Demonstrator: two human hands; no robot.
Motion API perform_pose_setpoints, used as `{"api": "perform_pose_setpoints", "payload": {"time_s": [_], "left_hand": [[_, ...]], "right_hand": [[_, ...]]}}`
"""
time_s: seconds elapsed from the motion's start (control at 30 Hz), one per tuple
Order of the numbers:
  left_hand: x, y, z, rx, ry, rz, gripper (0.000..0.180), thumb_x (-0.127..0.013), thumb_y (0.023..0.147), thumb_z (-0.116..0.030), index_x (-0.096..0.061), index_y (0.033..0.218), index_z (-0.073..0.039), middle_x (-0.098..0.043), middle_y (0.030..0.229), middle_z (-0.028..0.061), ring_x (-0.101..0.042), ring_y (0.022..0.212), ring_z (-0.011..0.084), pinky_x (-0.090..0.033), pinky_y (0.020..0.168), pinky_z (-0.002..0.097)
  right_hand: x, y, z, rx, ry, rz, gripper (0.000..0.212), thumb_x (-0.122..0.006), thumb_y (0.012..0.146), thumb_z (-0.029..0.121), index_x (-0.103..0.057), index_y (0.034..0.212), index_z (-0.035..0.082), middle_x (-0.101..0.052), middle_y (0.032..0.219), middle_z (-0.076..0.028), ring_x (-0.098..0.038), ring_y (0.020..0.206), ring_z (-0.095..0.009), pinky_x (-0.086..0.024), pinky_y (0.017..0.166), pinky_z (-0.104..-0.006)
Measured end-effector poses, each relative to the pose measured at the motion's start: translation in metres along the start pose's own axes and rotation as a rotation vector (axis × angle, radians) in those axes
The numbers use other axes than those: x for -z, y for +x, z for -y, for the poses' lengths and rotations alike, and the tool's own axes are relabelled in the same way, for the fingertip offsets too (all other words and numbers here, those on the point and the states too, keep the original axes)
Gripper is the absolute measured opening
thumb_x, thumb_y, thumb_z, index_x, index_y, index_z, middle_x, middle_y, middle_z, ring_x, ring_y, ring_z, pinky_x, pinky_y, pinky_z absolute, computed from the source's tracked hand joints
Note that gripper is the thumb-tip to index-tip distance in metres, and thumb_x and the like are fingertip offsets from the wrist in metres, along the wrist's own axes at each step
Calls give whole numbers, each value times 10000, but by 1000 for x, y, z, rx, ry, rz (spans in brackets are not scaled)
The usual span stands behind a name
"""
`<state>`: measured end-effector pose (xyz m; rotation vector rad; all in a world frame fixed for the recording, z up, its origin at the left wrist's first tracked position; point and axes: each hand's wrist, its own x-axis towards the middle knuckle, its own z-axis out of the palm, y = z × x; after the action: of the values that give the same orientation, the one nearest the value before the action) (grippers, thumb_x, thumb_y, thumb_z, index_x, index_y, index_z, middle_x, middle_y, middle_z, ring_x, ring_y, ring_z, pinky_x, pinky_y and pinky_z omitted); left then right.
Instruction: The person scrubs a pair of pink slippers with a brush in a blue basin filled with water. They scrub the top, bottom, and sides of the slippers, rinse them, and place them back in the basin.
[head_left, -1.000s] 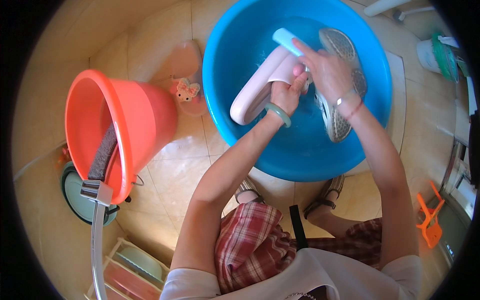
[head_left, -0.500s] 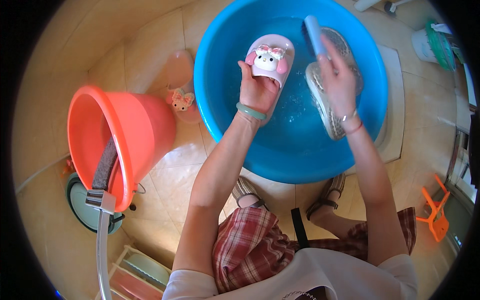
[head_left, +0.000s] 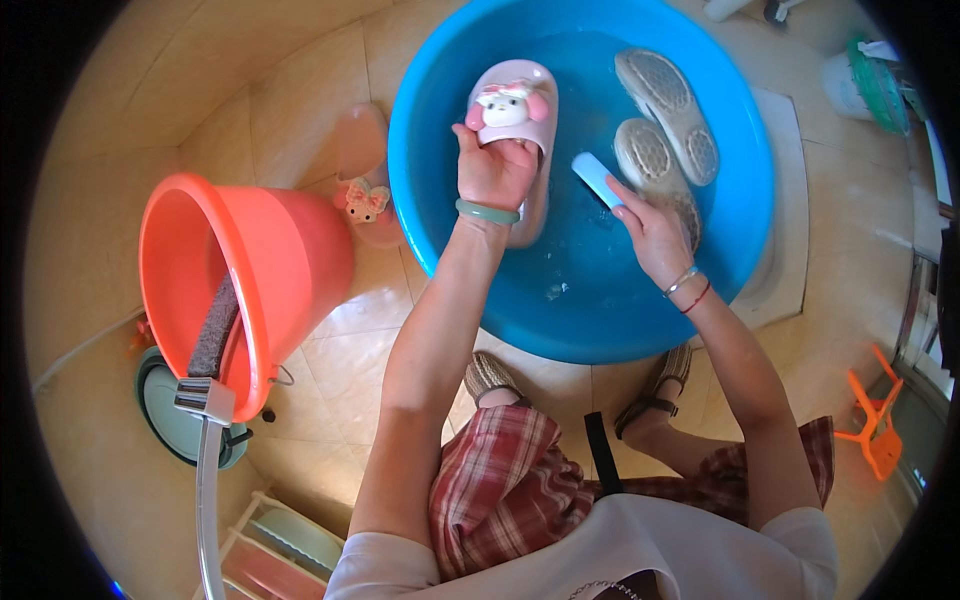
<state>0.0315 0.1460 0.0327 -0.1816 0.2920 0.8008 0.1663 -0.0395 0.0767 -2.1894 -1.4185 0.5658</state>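
My left hand (head_left: 492,180) has its fingers inside a pale pink slide slipper (head_left: 532,78), under the strap with a white and pink animal face and bow. It holds the slipper tilted over the water in a large blue basin (head_left: 405,170). To its right, my right hand (head_left: 655,238) grips a light-blue scrubbing brush (head_left: 594,178) low over the water, its bristles mostly hidden and apart from the slipper. Beyond that hand, two pale shoes lie in the basin with soles up: one shoe (head_left: 665,85) farther back, the nearer shoe (head_left: 643,150) partly behind my hand.
Left of the basin, a matching slipper (head_left: 365,210) lies on the tiled floor. An orange-pink bucket (head_left: 305,270) is tipped toward the left, with a grey-headed, metal-handled tool (head_left: 213,330) across its mouth. An orange plastic object (head_left: 880,440) stands at right. My feet are before the basin.
My right hand and brush have come down and left from above the shoes. My left hand has shifted slightly left with the slipper. The nearer shoe has shifted its position.
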Motion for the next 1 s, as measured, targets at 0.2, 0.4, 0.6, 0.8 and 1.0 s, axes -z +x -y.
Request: {"api": "perform_pose_setpoints", "payload": {"time_s": [0.2,0.4,0.6,0.8,1.0], "left_hand": [[-7,-7,5,-72,283,-424,684,-238,1003,-588,-407,1401,-59,-453,1436,139,-414,1339,313,-300,1146,450],[-22,-77,-1,-48,1243,-405,380,-513,996,-257,-509,1287,-12,-598,1229,167,-562,1179,262,-431,1022,364],[27,-76,5,-430,1728,-441,655,-761,811,-156,-438,1375,-74,-573,1274,126,-589,1141,248,-488,930,349],[11,-50,8,51,1227,-659,767,-739,857,-322,-324,1468,-114,-566,1308,124,-600,1126,236,-514,909,363],[19,-47,3,83,1101,-645,685,-622,914,-499,-492,1314,42,-642,1178,116,-642,1010,188,-527,834,287]], "right_hand": [[-53,16,-9,-173,223,-65,493,-579,956,205,-441,1427,155,-621,783,-201,-595,650,-318,-484,615,-398],[-74,54,-3,-784,980,-33,554,-576,959,249,-385,1472,165,-561,836,-29,-405,506,-87,-335,418,-252],[-65,52,26,-777,1164,127,504,-590,945,332,-456,1396,154,-572,754,-33,-409,490,-74,-348,419,-251],[-70,61,10,-432,767,-43,457,-532,979,264,-486,1409,115,-673,885,-120,-607,672,-162,-489,605,-319],[-14,1,39,28,507,-100,419,-522,983,159,-494,1400,146,-688,951,-191,-672,794,-317,-510,670,-402]]}}
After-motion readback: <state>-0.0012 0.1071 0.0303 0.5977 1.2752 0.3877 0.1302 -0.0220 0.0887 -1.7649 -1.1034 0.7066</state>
